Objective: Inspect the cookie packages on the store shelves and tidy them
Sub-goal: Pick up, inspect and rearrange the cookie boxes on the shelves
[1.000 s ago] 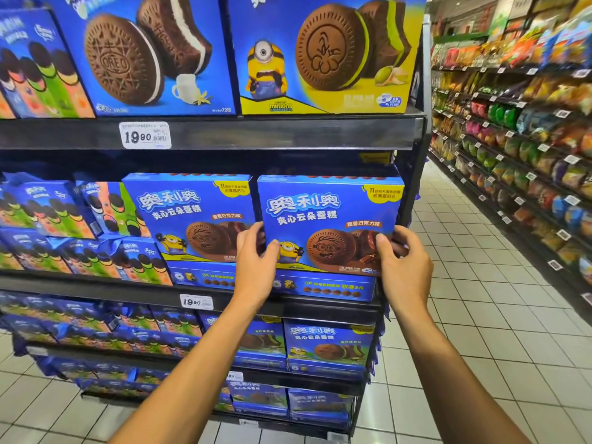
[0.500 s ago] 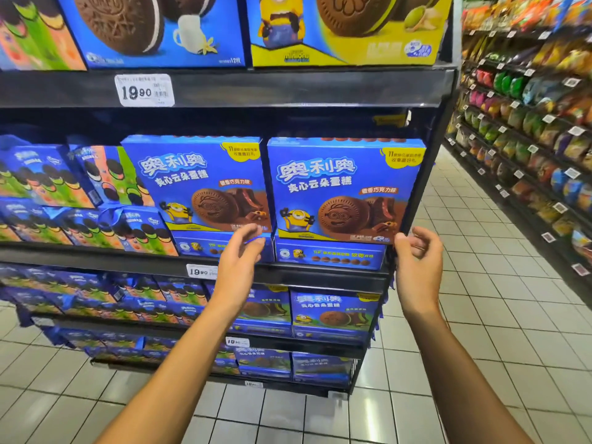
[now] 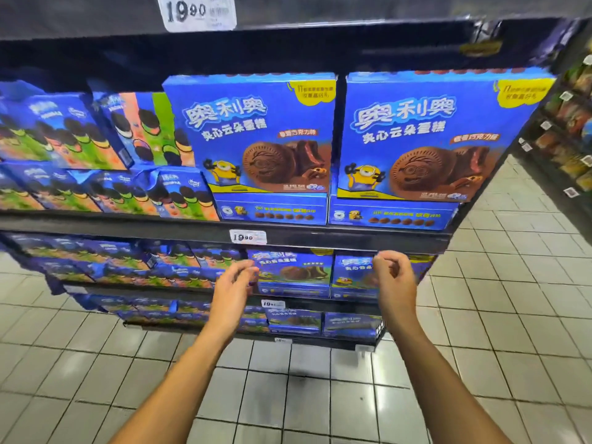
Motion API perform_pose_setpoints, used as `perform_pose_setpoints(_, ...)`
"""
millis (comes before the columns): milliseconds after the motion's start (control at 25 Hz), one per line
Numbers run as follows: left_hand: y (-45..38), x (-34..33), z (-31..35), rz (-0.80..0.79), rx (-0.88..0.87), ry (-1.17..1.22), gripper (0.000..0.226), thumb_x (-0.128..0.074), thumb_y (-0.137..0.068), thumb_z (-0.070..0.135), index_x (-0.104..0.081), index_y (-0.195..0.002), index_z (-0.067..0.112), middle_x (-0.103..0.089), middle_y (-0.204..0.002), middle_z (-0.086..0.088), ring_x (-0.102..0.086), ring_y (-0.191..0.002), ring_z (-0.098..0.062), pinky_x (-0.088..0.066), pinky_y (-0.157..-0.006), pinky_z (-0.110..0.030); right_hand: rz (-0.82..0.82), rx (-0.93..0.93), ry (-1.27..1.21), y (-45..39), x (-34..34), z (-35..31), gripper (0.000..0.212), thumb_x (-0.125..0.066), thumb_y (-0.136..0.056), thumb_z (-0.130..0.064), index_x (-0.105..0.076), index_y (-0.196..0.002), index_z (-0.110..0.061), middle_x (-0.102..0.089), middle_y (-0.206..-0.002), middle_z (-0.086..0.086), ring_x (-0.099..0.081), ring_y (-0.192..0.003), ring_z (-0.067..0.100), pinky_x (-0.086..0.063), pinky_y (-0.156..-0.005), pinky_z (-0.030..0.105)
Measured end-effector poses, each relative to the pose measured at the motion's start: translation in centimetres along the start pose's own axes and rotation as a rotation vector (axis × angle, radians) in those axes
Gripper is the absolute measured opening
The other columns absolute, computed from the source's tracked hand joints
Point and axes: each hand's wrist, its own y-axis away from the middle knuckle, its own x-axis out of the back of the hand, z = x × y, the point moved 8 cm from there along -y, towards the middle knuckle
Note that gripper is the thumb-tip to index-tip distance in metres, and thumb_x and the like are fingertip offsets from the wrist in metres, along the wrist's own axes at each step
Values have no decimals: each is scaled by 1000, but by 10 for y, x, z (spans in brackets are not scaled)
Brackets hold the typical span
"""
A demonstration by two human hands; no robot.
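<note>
Both hands are empty with loosely curled fingers, and the right hand [image 3: 392, 280] is nearer than the left hand [image 3: 232, 288] to the wide cookie box [image 3: 355, 277] just behind it, at 12 o'clock.

Boxes [image 3: 429, 136] in front of me look like glossy printed cardboard, the packs [image 3: 64, 129] to the left shiny plastic wrap. Shelf [image 3: 128, 224] edge is dark matt metal, price tags [image 3: 248, 237] paper, floor [image 3: 320, 395] smooth glazed tile with a sheen.

Two boxes [image 3: 432, 136] side by side on shelf [image 3: 128, 224]
</note>
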Motion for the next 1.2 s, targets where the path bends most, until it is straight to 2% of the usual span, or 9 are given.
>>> perform_pose_setpoints(160,-25,18,-44,-49,133,-64,14,-53,-100,17,-64,-98,26,-70,-95,10,-64,-96,-13,-47,-73,-27,2,-121,37,17,-48,44,13,-59,-99,-14,-65,-93,-24,-63,-86,-3,-55,-78,13,-49,-78,36)
perform_pose_setpoints(320,-61,17,-65,-77,184,-97,35,-52,-99,11,-53,-134,16,-62,-121,0,-57,-101,-15,-43,-79,-25,26,-180,77,12,-82,78,20,-56,-100,-10,-66,-117,-7,-65,-109,8,-57,-97,18,-47,-93,31)
perform_pose_setpoints(440,-90,6,-65,-89,121,-122,52,-53,-97,7,-40,-146,15,-53,-127,-2,-55,-98,-10,-42,-76,-13,39,-159,105,4,-95,91,30,-53,-100,-6,-60,-130,-4,-61,-115,4,-55,-102,15,-39,-83,12)
perform_pose_setpoints(520,-105,-3,-69,-74,119,-100,54,-54,-97,9,-37,-147,15,-55,-123,1,-55,-103,-11,-40,-84,-19,40,-176,124,-4,-100,104,36,-53,-101,-10,-57,-136,-8,-61,-115,-3,-57,-104,13,-39,-84,12)
perform_pose_setpoints(720,-120,-16,-75,-12,126,-63,38,-58,-96,31,-49,-127,11,-54,-111,-5,-48,-101,-23,-39,-84,-35,-6,-184,161,-12,-109,121,36,-51,-103,-17,-54,-139,-17,-61,-103,-18,-59,-92,1,-39,-71,6)
perform_pose_setpoints(960,-133,-20,-71,92,191,4,48,-55,-96,40,-46,-133,11,-55,-123,-8,-52,-119,-31,-37,-87,-36,-44,-204,127,-23,-112,132,37,-53,-102,-12,-54,-139,-10,-62,-124,1,-58,-111,16,-42,-94,24)
perform_pose_setpoints(1040,-137,-22,-73,105,255,27,41,-53,-97,34,-48,-128,7,-57,-110,-12,-54,-103,-34,-33,-77,-32,-47,-206,124,-22,-108,136,36,-53,-102,-12,-55,-137,-9,-64,-124,2,-59,-110,17,-44,-94,25)
perform_pose_setpoints(1120,-138,-20,-74,143,265,80,13,-52,-97,23,-51,-100,10,-48,-83,-9,-42,-73,-25,-29,-63,-30,-45,-207,131,-19,-104,140,34,-53,-102,-12,-57,-136,-11,-65,-121,1,-60,-109,17,-44,-92,25)
perform_pose_setpoints(1200,-139,-15,-75,178,244,74,21,-53,-96,15,-44,-77,16,-41,-70,-4,-33,-62,-19,-26,-57,-32,-46,-217,132,-17,-100,143,35,-53,-102,-13,-56,-137,-13,-64,-122,0,-59,-110,17,-46,-94,27)
